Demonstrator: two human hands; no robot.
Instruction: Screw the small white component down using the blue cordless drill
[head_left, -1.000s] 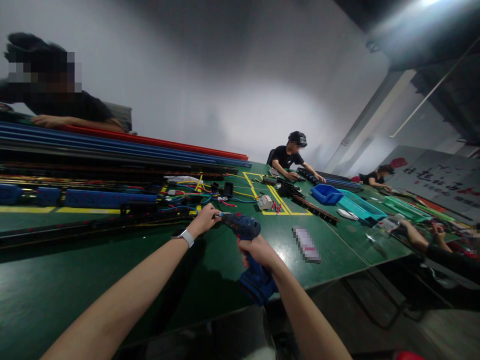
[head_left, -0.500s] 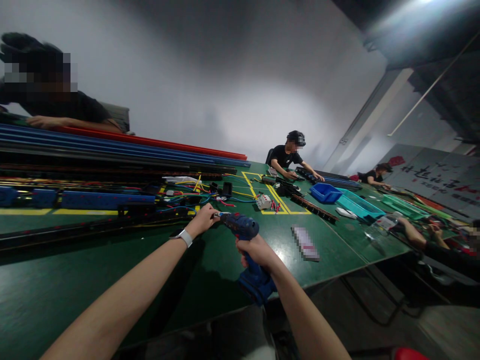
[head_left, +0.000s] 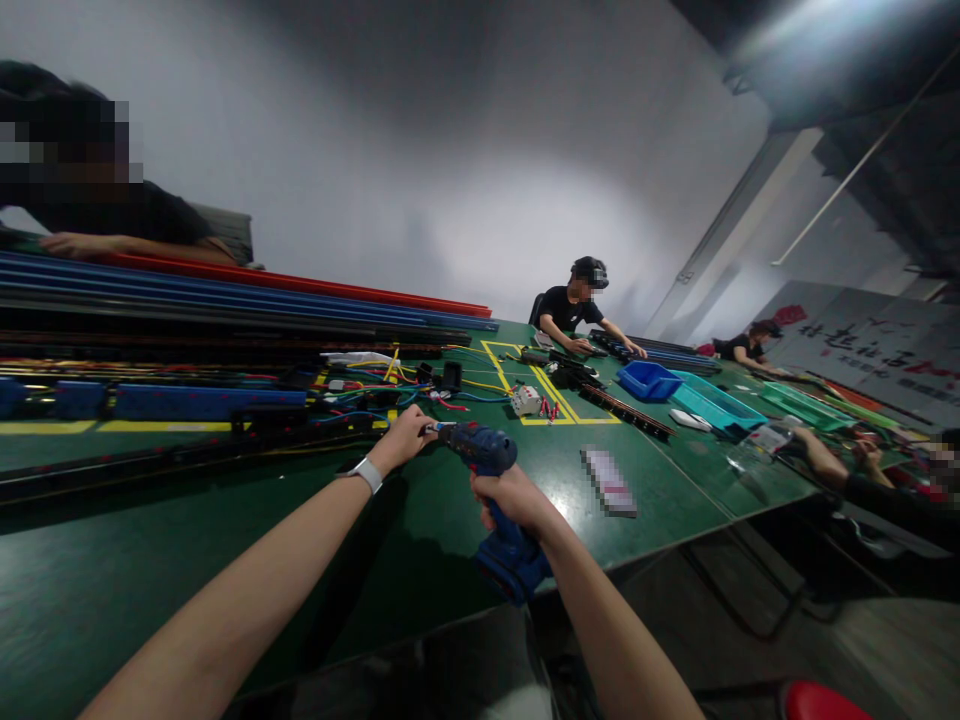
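My right hand (head_left: 508,498) is wrapped round the handle of a blue power drill (head_left: 484,449), whose nose points left. At the drill's tip, my left hand (head_left: 406,438) is closed, its fingers pinched around something too small to make out. A white watch (head_left: 368,474) is on the left wrist. The left fingers are beside the end of a long black rail (head_left: 187,455) lying on the green table (head_left: 300,540). Colored wires (head_left: 409,385) and black connectors spread just behind the hand. A light grey block (head_left: 526,401) stands beyond the drill, near small red parts (head_left: 551,409).
A blurred-out flat item (head_left: 608,481) lies right of the drill. Blue (head_left: 649,382) and teal (head_left: 720,402) bins stand farther right. Long blue and red rails (head_left: 300,287) line the back left. Several people sit around the tables, one with a hand (head_left: 86,245) on the rails.
The whole view has shifted very slightly. Both hands and the drill hold nearly the same pose as before.
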